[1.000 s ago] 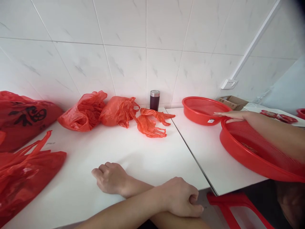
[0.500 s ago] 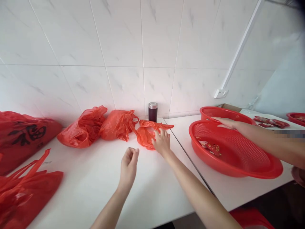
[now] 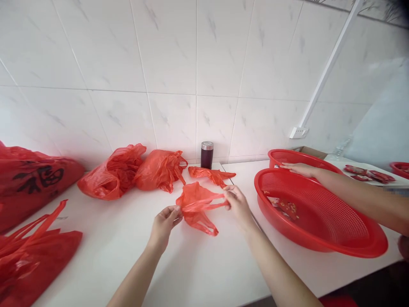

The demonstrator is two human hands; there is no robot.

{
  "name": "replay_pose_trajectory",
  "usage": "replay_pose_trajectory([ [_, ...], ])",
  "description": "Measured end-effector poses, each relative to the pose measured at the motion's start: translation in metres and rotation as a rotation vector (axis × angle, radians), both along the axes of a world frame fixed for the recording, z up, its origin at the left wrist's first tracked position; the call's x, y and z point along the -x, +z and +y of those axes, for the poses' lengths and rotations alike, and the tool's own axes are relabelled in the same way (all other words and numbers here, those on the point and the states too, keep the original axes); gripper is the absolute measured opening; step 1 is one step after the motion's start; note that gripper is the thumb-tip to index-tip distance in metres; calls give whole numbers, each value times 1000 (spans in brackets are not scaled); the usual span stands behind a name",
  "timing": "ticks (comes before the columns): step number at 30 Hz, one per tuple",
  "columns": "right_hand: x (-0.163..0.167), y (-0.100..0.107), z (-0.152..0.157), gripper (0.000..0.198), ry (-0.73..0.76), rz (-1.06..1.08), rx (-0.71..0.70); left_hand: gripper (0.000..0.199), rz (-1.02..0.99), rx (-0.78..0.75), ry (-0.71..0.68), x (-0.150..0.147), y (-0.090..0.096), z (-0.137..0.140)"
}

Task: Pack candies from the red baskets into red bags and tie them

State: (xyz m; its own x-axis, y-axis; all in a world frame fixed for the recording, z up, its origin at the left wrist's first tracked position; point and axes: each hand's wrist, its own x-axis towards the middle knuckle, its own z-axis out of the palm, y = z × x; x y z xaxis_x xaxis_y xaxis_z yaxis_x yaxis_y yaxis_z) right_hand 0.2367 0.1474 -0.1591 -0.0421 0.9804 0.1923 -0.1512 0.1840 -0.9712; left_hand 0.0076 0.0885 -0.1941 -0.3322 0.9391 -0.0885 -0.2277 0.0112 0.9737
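A thin red plastic bag (image 3: 195,202) is stretched between my two hands above the white table (image 3: 191,264). My left hand (image 3: 163,224) pinches its left edge between thumb and fingers. With closed fingers, my right hand (image 3: 236,205) grips a handle loop on the right side, while another loop dangles below. Just behind lies a second flattened red bag (image 3: 211,174), close to a dark tumbler (image 3: 207,155) with a silver lid.
Bunched red bags (image 3: 111,172) sit along the wall. Larger red bags fill the left, one with black lettering (image 3: 40,179). On the right, another person's hand (image 3: 298,169) rests at a red basket (image 3: 319,213) holding small packets (image 3: 284,208).
My right hand has lifted a red bag off the table and drawn it nearer. My left hand, previously closed beside it, has taken hold of the bag's left edge.
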Motion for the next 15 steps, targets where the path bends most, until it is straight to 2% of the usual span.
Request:
replay_pose_trajectory([
  [3,-16,16,3,31,-57,93,12,45,49,29,110,12,3,-15],
  [6,-3,30,-12,27,60,159,12,43,326,-98,187,-12,13,-36],
  [8,15,39,-27,23,177,123,-18,55,529,-251,147,-36,20,-44],
  [10,33,46,-41,20,288,40,-64,59,583,-302,6,-55,28,-46],
  [11,40,48,-47,20,323,1,-89,52,546,-264,-73,-60,31,-45],
  [13,48,46,-56,21,329,-57,-129,35,351,-128,-179,-61,36,-41],
  [15,50,38,-63,20,261,-112,-174,35,62,-7,-189,-53,41,-38],
])
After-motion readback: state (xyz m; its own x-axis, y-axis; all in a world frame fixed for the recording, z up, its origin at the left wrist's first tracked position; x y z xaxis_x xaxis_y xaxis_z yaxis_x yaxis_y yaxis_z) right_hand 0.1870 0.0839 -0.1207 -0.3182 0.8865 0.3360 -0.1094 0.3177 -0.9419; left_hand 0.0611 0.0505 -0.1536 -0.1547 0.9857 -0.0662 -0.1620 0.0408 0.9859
